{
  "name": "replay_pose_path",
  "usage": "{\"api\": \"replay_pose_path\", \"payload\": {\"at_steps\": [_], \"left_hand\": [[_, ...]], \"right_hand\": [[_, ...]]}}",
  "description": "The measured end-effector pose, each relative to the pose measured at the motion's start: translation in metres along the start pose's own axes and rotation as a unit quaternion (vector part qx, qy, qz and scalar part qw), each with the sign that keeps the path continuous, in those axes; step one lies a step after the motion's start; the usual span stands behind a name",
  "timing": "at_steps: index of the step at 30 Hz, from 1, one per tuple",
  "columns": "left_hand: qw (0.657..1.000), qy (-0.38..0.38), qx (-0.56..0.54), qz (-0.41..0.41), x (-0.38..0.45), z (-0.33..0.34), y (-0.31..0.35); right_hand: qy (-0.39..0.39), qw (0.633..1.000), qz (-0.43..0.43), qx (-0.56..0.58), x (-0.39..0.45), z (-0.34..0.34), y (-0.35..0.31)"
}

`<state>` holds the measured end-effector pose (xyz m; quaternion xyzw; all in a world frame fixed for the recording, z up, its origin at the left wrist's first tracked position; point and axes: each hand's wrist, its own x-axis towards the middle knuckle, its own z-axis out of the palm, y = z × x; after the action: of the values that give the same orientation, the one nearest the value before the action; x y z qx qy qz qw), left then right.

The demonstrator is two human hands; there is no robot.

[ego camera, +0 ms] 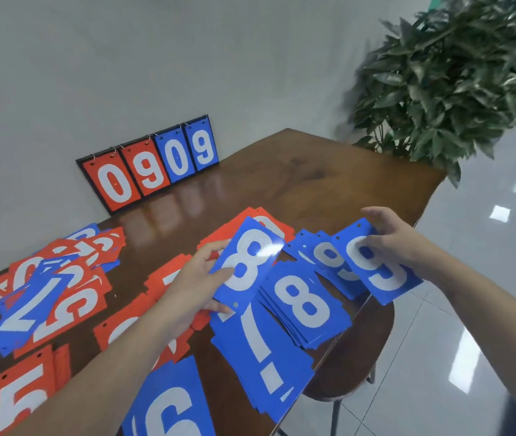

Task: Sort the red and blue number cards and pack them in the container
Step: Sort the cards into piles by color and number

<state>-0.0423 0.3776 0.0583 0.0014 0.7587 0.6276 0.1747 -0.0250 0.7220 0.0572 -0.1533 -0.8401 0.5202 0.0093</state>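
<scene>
My left hand (198, 278) grips a blue 8 card (247, 262) by its left edge, lifted above the table. My right hand (390, 236) holds a blue 9 card (379, 269) at its far edge, on top of a blue 9 pile (329, 259). Below lie a blue 8 pile (305, 305), a blue 7 pile (260, 350) and a blue 6 card (171, 404). Red cards (269, 221) lie under and behind the lifted 8. A mixed heap of red and blue cards (52, 294) lies at the left, with a red 5 (17, 401) at the near left.
A scoreboard stand (153, 165) reading 0909 leans against the wall at the table's far edge. The brown table (313, 177) ends at the right, where the blue piles overhang. A stool (360, 357) stands under that edge, and a potted plant (455, 73) at the far right.
</scene>
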Motion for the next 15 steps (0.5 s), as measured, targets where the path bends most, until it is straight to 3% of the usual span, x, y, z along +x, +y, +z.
{"api": "replay_pose_path", "payload": {"at_steps": [5,9,15], "left_hand": [[0.998,0.057,0.006,-0.027,0.021,0.004,-0.001],[0.998,0.041,-0.038,-0.033,0.027,0.005,0.003],[0.999,-0.038,-0.007,-0.036,0.036,0.019,0.013]], "right_hand": [[-0.014,1.0,0.024,-0.01,0.029,0.01,0.0],[-0.015,0.999,0.006,-0.04,0.049,0.024,0.009],[0.037,0.957,-0.084,-0.275,0.06,0.037,0.028]]}}
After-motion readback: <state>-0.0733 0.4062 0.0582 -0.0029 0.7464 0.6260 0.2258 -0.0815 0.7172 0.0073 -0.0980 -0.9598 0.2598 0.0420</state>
